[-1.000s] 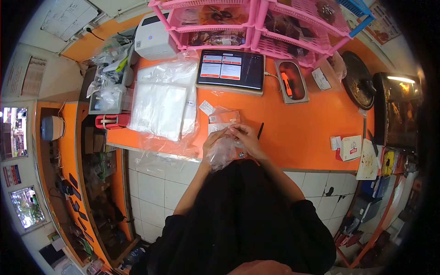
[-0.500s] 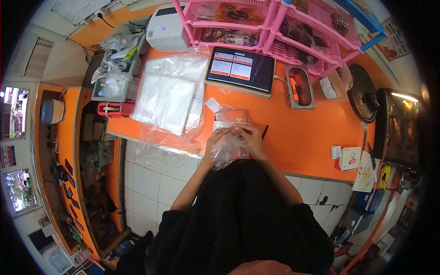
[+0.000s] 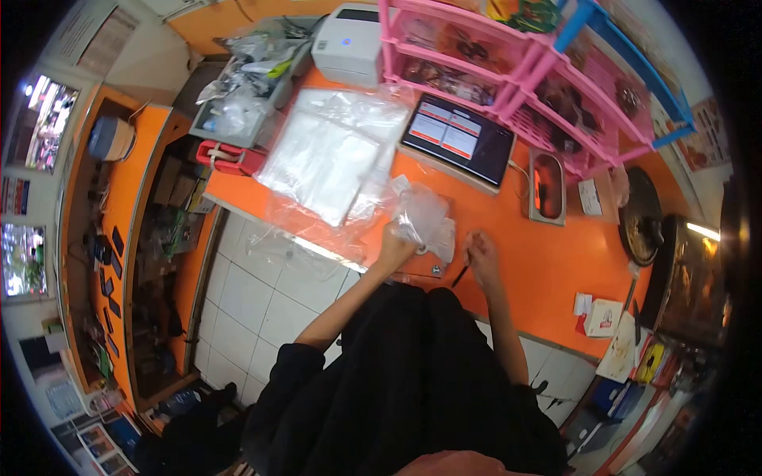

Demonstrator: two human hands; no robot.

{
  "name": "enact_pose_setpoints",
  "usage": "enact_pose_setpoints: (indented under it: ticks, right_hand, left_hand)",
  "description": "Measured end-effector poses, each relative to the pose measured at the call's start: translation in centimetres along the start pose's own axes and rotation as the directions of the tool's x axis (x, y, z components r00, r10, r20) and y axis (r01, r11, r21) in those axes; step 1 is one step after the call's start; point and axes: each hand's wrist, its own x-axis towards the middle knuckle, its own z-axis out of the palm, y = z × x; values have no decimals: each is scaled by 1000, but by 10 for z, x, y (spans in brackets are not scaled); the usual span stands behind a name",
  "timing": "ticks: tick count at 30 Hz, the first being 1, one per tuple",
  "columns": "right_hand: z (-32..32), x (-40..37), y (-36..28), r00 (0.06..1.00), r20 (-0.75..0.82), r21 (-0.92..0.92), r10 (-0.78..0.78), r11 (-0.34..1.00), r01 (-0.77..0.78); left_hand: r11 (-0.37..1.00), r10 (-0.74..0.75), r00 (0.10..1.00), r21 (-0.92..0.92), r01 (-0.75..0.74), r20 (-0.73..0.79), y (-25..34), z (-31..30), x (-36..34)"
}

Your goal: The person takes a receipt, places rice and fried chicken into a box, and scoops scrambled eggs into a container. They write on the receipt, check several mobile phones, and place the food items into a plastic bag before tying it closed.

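My left hand [image 3: 398, 244] grips a crumpled clear plastic bag [image 3: 422, 216] near the table's front edge. The bag bunches up above the fingers and overlaps a flat brownish packet [image 3: 429, 266] on the table. To the right, my right hand [image 3: 482, 258] has curled fingers around the upper part of a black pen [image 3: 459, 276], whose lower end points toward me. A small white slip of paper [image 3: 400, 184] lies behind the bag.
Clear plastic sheets [image 3: 321, 163] are stacked to the left, beside a red tape dispenser [image 3: 230, 157]. Behind stand a tablet [image 3: 458, 141], a white printer [image 3: 349, 47] and pink racks [image 3: 508, 103]. A metal tray [image 3: 548, 188] and small white box [image 3: 605, 317] are to the right.
My hands were together at the bag; now the right has moved off to the right and onto the pen. My left still holds the bag, which has changed shape. The view has turned.
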Motion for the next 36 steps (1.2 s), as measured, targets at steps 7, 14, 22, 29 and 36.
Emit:
enact_pose_setpoints:
  ticks: [7,14,22,29,36]
  right_hand:
    - [17,32,13,999,26,-378,-47,924,54]
    - [33,26,4,959,122,-471,-257,836,284]
    - [21,4,-1,975,-131,-715,-181,699,34]
    - [93,-11,-25,933,80,-901,-351,375,218]
    - [126,-29,-37,991,-66,-823,116,555,-120]
  left_hand:
    - [887,460,888,-51,-459,16,-7,3,30]
    - [690,697,677,35,-723,237,-19,0,58]
    - [728,685,692,-187,-659,227,2,-15,66]
    - [775,632,693,-255,-579,347,-2,1,88]
    - [728,685,506,-460,-508,525,2,-41,124]
